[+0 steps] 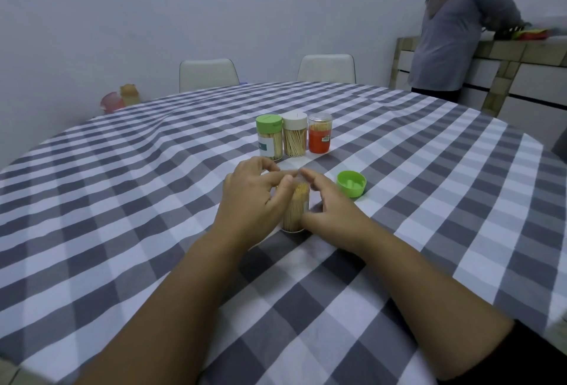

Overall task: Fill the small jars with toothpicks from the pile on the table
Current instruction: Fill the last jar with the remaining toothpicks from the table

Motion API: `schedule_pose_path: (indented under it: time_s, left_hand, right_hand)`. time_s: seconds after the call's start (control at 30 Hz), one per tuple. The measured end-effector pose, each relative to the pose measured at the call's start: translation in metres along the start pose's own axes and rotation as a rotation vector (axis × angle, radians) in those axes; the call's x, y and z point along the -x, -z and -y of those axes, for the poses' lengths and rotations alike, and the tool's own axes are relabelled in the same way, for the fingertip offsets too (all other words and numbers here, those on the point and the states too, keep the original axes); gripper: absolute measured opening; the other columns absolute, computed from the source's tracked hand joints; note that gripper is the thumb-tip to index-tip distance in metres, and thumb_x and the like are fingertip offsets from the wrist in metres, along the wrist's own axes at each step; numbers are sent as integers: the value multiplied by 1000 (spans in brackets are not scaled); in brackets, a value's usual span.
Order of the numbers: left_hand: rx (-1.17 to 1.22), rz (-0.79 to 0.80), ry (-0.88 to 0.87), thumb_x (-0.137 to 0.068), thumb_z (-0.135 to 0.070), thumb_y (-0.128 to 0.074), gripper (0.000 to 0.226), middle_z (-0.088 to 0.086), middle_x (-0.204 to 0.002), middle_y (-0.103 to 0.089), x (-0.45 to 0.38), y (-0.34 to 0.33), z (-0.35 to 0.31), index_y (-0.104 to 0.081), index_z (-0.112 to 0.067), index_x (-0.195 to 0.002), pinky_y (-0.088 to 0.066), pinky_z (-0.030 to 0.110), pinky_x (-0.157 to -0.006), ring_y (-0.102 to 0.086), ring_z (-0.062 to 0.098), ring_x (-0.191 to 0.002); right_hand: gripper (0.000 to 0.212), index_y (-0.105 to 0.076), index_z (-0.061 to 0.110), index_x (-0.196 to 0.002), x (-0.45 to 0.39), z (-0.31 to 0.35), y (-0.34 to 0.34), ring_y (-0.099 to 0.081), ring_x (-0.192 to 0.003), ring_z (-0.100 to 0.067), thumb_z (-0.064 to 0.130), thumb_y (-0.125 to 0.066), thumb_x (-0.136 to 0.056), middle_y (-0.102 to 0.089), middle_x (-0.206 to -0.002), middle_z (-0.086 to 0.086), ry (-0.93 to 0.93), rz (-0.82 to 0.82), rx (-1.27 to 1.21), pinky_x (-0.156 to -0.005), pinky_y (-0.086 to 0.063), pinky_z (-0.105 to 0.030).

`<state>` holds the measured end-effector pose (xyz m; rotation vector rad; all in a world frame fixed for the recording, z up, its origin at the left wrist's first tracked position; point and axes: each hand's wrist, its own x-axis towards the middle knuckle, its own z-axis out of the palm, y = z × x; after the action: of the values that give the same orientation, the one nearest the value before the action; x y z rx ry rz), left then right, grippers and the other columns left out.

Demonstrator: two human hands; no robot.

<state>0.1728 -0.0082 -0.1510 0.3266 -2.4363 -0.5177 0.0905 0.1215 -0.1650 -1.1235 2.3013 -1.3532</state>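
Observation:
A small clear jar [295, 212] packed with toothpicks stands open on the checked tablecloth, between my two hands. My left hand [251, 197] curls around its left side, the thumb near the toothpick tips. My right hand [326, 203] wraps the right side, its thumb against the jar's lower wall. The fingertips of both hands meet above the jar; a thin toothpick seems pinched there, though it is faint. The jar's green lid [351, 183] lies upside down to the right. No loose pile shows.
Three capped toothpick jars stand in a row behind: green-lidded [269, 136], white-lidded [295, 138], and clear-lidded with an orange label [319, 137]. Two chairs sit at the round table's [122, 200] far side. A person stands at a counter, back right.

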Motion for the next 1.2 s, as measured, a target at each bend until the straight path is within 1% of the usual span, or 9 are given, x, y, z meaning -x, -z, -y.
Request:
schedule_pose_path:
  time_s: [0.1, 0.2, 0.37, 0.47, 0.57, 0.7, 0.87, 0.97, 1.2]
  left_hand:
    - [-15, 66, -23, -87, -49, -25, 51, -9, -128, -43, 2, 2, 3, -54, -43, -129, -20, 30, -97, -30, 7, -125]
    - [-87, 157, -24, -86, -50, -21, 54, -9, -141, -39, 2, 5, 2, -54, -44, -128, -20, 36, -104, -24, 8, -131]
    - [-74, 207, -13, -84, -61, -29, 59, -9, -151, -30, 4, 6, 5, -34, -46, -142, -20, 45, -112, -22, 13, -138]
    - [69, 264, 126, -77, -68, -58, 89, -10, -153, -30, 4, 2, 5, -8, -47, -147, -26, 49, -113, -30, 16, -138]
    - [175, 360, 268, -69, -62, -72, 105, -6, -146, -42, 3, -3, 10, -7, -42, -149, -33, 51, -110, -41, 20, -132]
    - [295, 316, 337, -63, -55, -80, 82, -7, -128, -58, 5, -7, 15, -37, -35, -131, -45, 42, -101, -54, 14, -116]
    - [366, 302, 353, -67, -48, -80, 61, -11, -117, -61, 5, -10, 16, -43, -33, -114, -51, 37, -93, -58, 9, -106]
    - [404, 297, 347, -72, -44, -78, 59, -8, -118, -61, 5, -9, 16, -44, -30, -118, -53, 36, -91, -59, 11, -105]
    - [468, 327, 290, -70, -44, -77, 59, -10, -109, -64, 10, -10, 14, -47, -31, -119, -53, 35, -90, -61, 7, -101]
  right_hand:
    - [69, -29, 24, -145, -3, -1, 7, -26, -136, -19, 15, -58, -83, -28, -150, 2, -31, -190, 304, -112, -28, -40]
    - [65, -22, 21, -147, -8, -13, 13, -12, -142, -24, 30, -51, -89, -15, -156, -4, -204, -254, 603, -113, -19, -43]
    - [52, -44, 16, -134, -13, -25, 13, -19, -141, -29, 47, -46, -93, -20, -154, -11, -341, -258, 708, -111, -23, -45]
    - [40, -56, 18, -122, -14, -25, 13, -31, -134, -28, 44, -49, -93, -33, -147, -11, -318, -287, 676, -107, -29, -44]
    - [31, -61, 18, -115, -11, -18, 15, -46, -116, -23, 38, -54, -93, -51, -127, -5, -247, -278, 618, -96, -34, -38]
    - [45, -45, 22, -123, -3, -3, 10, -46, -112, -21, 25, -68, -84, -46, -127, -1, -66, -253, 465, -93, -39, -33]
    - [76, -26, 28, -141, 7, 10, 6, -42, -122, -16, 14, -70, -81, -40, -136, 2, 199, -259, 333, -104, -39, -35]
    - [82, -21, 31, -143, 7, 13, 7, -44, -118, -11, 14, -72, -81, -41, -133, 4, 219, -268, 140, -88, -41, -16]
    - [40, -54, 22, -122, 5, 18, -2, -47, -110, -3, 22, -68, -85, -46, -119, 18, 251, -220, 2, -87, -42, -10]
